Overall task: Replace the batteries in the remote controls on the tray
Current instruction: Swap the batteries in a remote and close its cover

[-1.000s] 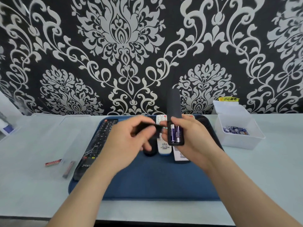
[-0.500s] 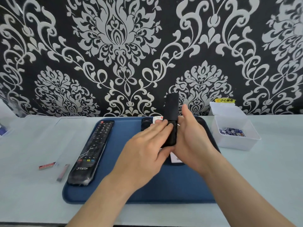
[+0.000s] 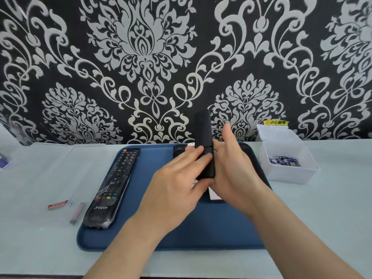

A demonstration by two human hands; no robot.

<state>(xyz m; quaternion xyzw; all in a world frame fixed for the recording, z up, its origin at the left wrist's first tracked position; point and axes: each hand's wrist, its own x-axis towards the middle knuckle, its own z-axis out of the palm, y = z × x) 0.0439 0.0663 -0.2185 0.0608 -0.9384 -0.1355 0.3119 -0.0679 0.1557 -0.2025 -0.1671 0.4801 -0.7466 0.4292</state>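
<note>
A slim black remote (image 3: 203,133) stands upright above the blue tray (image 3: 181,234), held between both hands. My right hand (image 3: 231,168) cups it from the right, thumb raised and fingers behind it. My left hand (image 3: 177,184) lies over its lower back with straight fingers pressing on the battery cover; its thumb is under the bottom end. The batteries are hidden now. A long black THTF remote (image 3: 112,186) lies along the tray's left side. Another black remote (image 3: 178,151) and a white one are mostly hidden behind my hands.
A white plastic box (image 3: 289,174) with several batteries stands right of the tray. Two used batteries (image 3: 57,204) lie in a clear shallow tray (image 3: 40,150) on the left. The patterned wall rises right behind the table.
The open compartment with two purple batteries is now covered. My left hand brought the black cover over and presses it onto the remote's back. The view shifted slightly.
</note>
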